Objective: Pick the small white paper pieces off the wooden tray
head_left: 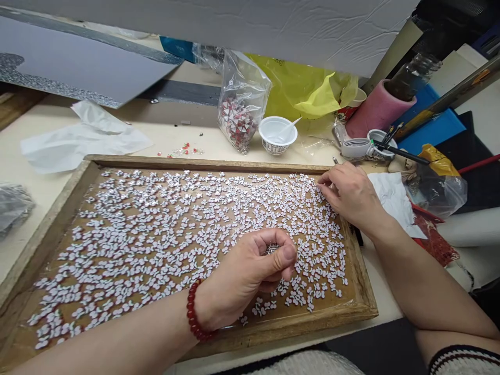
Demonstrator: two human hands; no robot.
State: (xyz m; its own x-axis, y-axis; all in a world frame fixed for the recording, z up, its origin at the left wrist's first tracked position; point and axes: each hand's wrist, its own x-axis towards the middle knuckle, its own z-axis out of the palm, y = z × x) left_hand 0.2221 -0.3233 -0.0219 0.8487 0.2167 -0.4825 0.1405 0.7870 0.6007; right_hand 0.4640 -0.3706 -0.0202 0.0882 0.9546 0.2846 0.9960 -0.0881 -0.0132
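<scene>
My left hand (pixel 250 271), with a red bead bracelet (pixel 192 307) at the wrist, curls over the near right part of a shallow wooden tray (pixel 273 330). Small silver metal pins (pixel 272 249) show inside its cupped fingers. Across the tray floor lie a great many small white cherry-shaped pieces (pixel 167 229) in loose rows. At the far right corner, my right hand (pixel 349 190) bends down with thumb and fingers pinched together just over the pieces. A thin silver tip (pixel 335 160) sticks out above that hand; what the fingertips hold is hidden.
Behind the tray stand a clear bag of red and silver pieces (pixel 238 117), a white bowl with a spoon (pixel 276 136) and a yellow plastic bag (pixel 289 83). Crumpled tissue (pixel 78 138) lies far left. A pink roll (pixel 380 112) and pen cup (pixel 383 141) stand far right.
</scene>
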